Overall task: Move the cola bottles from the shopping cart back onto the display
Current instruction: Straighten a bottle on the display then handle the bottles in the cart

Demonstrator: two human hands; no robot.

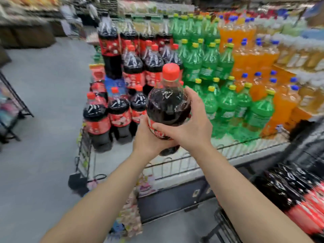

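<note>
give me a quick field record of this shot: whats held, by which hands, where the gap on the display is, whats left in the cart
held item: cola bottle, red cap, upright
left hand: under and around the lower label
right hand: wrapped on the bottle's right side
display: wire-edged shelf; cola at left, green bottles middle, orange bottles right
open spot: bare front shelf between the cola and the green bottles
cart: more cola bottles lying at lower right
placement: not yet done

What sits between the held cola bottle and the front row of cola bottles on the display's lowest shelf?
Nothing: in the head view, bare shelf surface lies between the held cola bottle, gripped by both hands, and the front-row colas.
</note>
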